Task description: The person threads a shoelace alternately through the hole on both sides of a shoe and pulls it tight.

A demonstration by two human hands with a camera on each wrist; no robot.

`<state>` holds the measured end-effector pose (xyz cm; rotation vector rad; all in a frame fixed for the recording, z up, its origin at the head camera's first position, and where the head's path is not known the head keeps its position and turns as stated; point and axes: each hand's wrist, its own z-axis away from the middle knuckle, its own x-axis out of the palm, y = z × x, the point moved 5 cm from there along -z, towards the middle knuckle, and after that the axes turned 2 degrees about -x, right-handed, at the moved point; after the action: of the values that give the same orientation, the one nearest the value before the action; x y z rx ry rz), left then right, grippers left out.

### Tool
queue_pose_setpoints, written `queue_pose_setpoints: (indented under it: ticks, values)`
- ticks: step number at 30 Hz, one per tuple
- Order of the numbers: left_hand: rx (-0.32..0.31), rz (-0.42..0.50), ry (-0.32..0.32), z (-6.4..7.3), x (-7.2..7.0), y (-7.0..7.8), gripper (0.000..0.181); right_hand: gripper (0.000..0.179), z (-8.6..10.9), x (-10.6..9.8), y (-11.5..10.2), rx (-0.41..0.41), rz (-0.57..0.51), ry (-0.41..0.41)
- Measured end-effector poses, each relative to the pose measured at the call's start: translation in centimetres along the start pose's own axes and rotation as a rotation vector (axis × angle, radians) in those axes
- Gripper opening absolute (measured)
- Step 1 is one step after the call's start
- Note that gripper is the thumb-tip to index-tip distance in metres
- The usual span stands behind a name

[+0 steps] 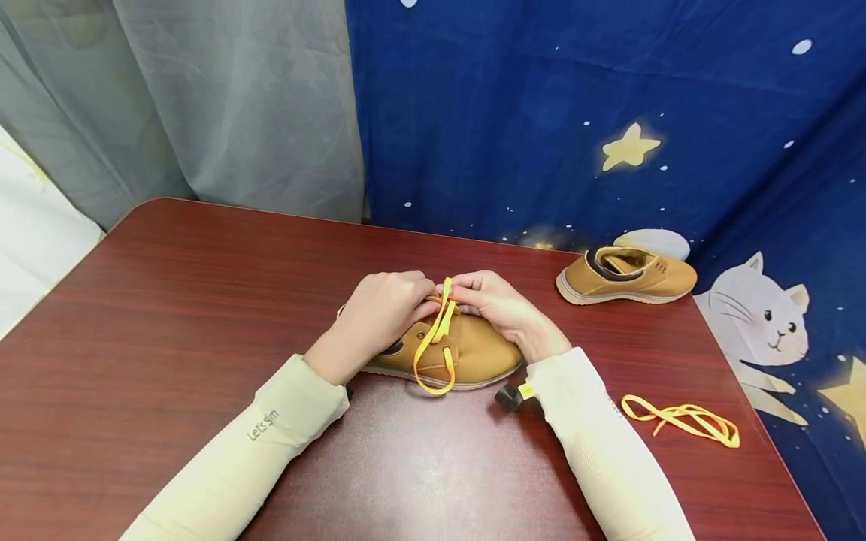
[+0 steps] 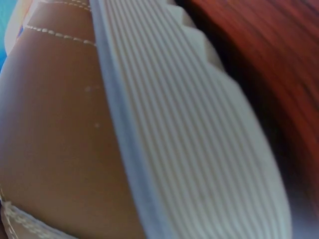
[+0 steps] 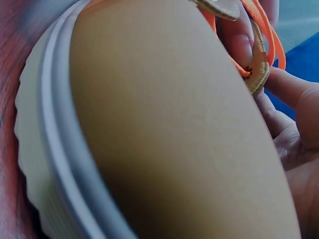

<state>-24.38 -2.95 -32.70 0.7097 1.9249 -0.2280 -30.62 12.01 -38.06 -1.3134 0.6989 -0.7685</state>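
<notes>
A tan shoe (image 1: 483, 349) lies in front of me, toe to the right, with a flat yellow shoelace (image 1: 426, 353) looped over its near side. The lace looks orange in the right wrist view, where it passes through an eyelet of the far flap (image 3: 259, 74). My left hand (image 1: 386, 308) reaches over the shoe's opening and its curled fingers hold that flap. From the toe side, my right hand (image 1: 504, 308) meets it, thumb and fingers pinching at the lace by the flap. Their exact contact is partly hidden. The left wrist view shows the shoe's ribbed sole edge (image 2: 184, 129).
A second tan shoe (image 1: 629, 278), with no lace in its visible eyelets, stands at the table's back right. Another yellow shoelace (image 1: 683, 421) lies loosely folded to the right of my right forearm. Grey and blue curtains hang behind the dark red table (image 1: 169, 338).
</notes>
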Motion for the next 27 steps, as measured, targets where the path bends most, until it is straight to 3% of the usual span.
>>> queue_pose_setpoints:
  ticks: [13,16,19,22,25,27]
  values:
    - [-0.011,0.004,0.037,0.1,-0.2,0.1,0.014,0.023,0.2,0.2,-0.3,-0.019,-0.004,0.023]
    - [-0.071,0.028,0.029,-0.1,-0.2,0.0,0.013,0.024,0.2,0.0,-0.2,-0.013,-0.01,0.031]
    - [-0.146,0.047,0.056,-0.2,-0.3,-0.3,0.026,0.022,0.2,-0.2,-0.1,-0.013,-0.011,0.037]
    - [-0.183,-0.013,0.119,-0.1,-0.7,-0.5,0.044,0.016,0.2,-0.3,-0.1,-0.018,-0.013,0.04]
    - [-0.16,-0.112,0.161,0.1,-1.0,-0.6,0.05,0.019,0.2,-0.3,-0.1,-0.025,-0.017,0.032]
    - [-0.125,-0.143,0.14,0.2,-1.1,-0.6,0.047,0.022,0.2,-0.2,-0.2,-0.03,-0.011,0.018]
